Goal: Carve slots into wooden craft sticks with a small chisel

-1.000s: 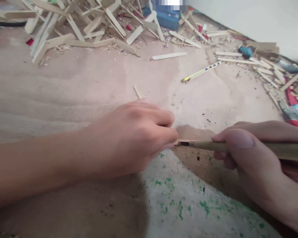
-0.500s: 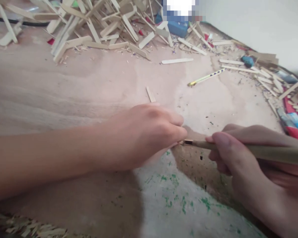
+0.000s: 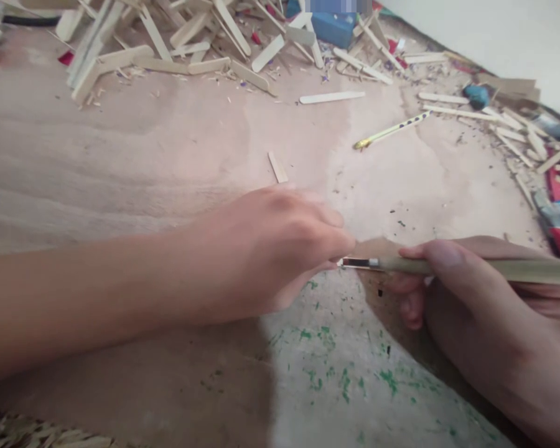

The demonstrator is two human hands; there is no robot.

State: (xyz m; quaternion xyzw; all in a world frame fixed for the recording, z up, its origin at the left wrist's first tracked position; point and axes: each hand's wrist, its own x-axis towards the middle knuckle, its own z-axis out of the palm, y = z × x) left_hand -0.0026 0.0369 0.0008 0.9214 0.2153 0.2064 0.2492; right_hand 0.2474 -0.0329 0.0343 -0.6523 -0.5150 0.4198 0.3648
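Tool lies nearly level above the tabletop, its dark tip at the end of a pale strip; whether the two touch, I cannot tell. From that tip, the right hand sits near 4 o'clock, wrapped around the handle. The left hand, at 9 o'clock, is bunched on the strip, hiding most of it. To do this well, I'd press the strip down firmly, hold those fingertips out of the tip's line and use short, light strokes. Outward, a stick lies at 11 o'clock, a yellow stick just past 12, stick heaps at 11 and 2, green flecks at 6.
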